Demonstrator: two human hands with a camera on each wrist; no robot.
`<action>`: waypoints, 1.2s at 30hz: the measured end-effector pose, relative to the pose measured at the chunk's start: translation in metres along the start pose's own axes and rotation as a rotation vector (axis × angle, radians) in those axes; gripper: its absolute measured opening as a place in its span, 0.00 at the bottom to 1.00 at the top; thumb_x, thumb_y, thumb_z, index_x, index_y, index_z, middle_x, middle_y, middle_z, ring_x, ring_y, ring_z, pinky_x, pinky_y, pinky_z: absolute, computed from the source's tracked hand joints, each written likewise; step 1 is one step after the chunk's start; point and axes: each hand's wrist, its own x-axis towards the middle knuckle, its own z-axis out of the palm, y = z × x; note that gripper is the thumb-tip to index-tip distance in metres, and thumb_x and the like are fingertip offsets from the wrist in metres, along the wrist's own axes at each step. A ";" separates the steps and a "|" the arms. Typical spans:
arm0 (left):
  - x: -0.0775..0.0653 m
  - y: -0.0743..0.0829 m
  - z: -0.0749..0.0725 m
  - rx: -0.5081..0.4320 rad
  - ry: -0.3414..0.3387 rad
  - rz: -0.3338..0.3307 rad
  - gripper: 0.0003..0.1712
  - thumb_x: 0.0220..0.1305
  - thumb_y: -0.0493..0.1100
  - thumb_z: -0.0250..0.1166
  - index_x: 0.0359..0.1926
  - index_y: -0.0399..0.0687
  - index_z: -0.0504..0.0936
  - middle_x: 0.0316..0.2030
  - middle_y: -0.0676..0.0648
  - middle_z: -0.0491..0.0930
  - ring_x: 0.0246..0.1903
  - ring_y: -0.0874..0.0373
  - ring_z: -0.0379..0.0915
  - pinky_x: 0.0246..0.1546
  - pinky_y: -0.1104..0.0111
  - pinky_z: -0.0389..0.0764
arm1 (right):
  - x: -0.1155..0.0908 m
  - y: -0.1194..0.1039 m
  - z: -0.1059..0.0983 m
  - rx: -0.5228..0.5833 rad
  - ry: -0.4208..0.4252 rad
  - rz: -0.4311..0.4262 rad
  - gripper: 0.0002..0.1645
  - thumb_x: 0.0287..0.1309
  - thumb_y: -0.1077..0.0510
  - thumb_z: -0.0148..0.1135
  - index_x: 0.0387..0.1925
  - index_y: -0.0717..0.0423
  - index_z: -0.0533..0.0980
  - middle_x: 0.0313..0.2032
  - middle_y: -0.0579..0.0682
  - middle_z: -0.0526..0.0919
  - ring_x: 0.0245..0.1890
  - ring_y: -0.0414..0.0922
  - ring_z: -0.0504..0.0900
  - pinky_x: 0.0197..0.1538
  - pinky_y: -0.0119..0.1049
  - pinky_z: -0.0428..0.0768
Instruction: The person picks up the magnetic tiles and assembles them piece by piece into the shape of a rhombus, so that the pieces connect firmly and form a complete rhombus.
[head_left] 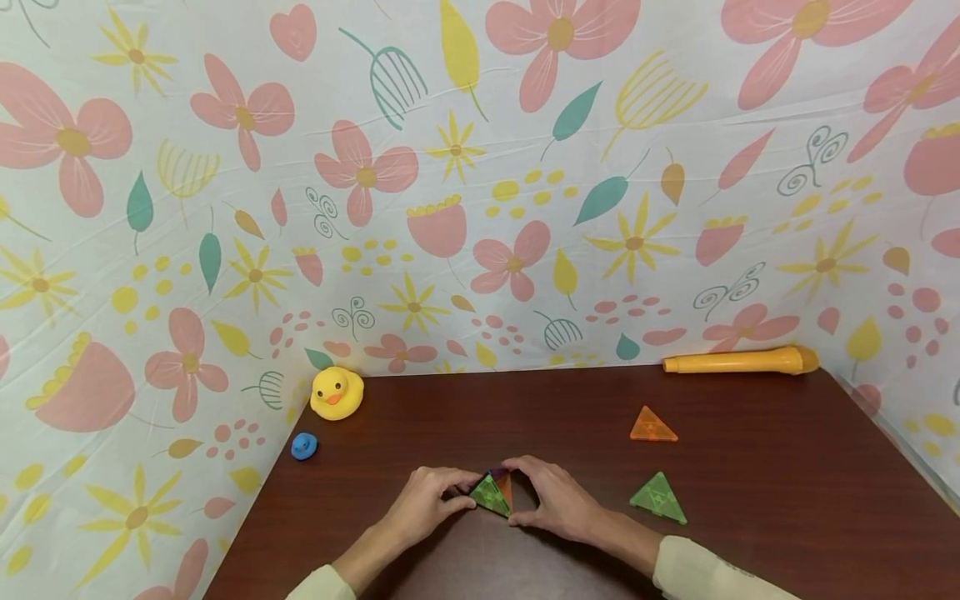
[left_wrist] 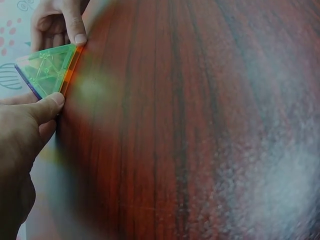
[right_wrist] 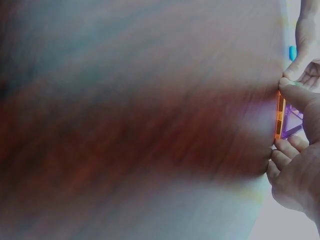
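Between the two hands, low over the middle of the table, is a small pointed shape of triangular magnetic tiles set edge to edge. Its green tile (head_left: 491, 496) faces the head camera, with an orange tile (head_left: 506, 490) on the right. A purple tile (right_wrist: 294, 122) shows best in the right wrist view. My left hand (head_left: 426, 502) pinches the left corner, thumb on the near side. From the right, my right hand (head_left: 561, 507) grips the shape between its thumb at the near corner and its fingers at the far one.
To the right lie a loose orange triangle tile (head_left: 652, 426) and a loose green triangle tile (head_left: 661, 498). A yellow toy microphone (head_left: 742, 361) rests along the back edge. At the back left sit a yellow rubber duck (head_left: 337, 394) and a small blue duck (head_left: 303, 447). Flowered cloth (head_left: 465, 325) borders the table.
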 end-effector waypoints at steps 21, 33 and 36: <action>0.003 0.001 -0.004 -0.026 -0.038 -0.032 0.19 0.63 0.43 0.78 0.55 0.53 0.91 0.44 0.54 0.91 0.37 0.72 0.84 0.37 0.79 0.83 | 0.001 -0.001 0.001 -0.014 -0.003 0.004 0.44 0.53 0.53 0.86 0.67 0.63 0.75 0.60 0.57 0.83 0.59 0.54 0.84 0.57 0.52 0.84; 0.003 0.002 -0.006 -0.043 -0.054 -0.046 0.19 0.63 0.44 0.78 0.55 0.52 0.91 0.45 0.55 0.91 0.37 0.74 0.83 0.38 0.79 0.83 | 0.002 -0.001 0.001 -0.018 -0.004 0.010 0.43 0.54 0.53 0.85 0.67 0.62 0.75 0.61 0.57 0.83 0.59 0.54 0.84 0.57 0.53 0.83; 0.004 0.002 -0.006 -0.051 -0.050 -0.046 0.19 0.62 0.44 0.78 0.55 0.52 0.91 0.45 0.55 0.90 0.37 0.74 0.83 0.38 0.80 0.83 | 0.002 -0.002 0.000 -0.019 -0.004 0.008 0.43 0.54 0.53 0.85 0.67 0.63 0.75 0.60 0.57 0.83 0.58 0.54 0.84 0.57 0.53 0.84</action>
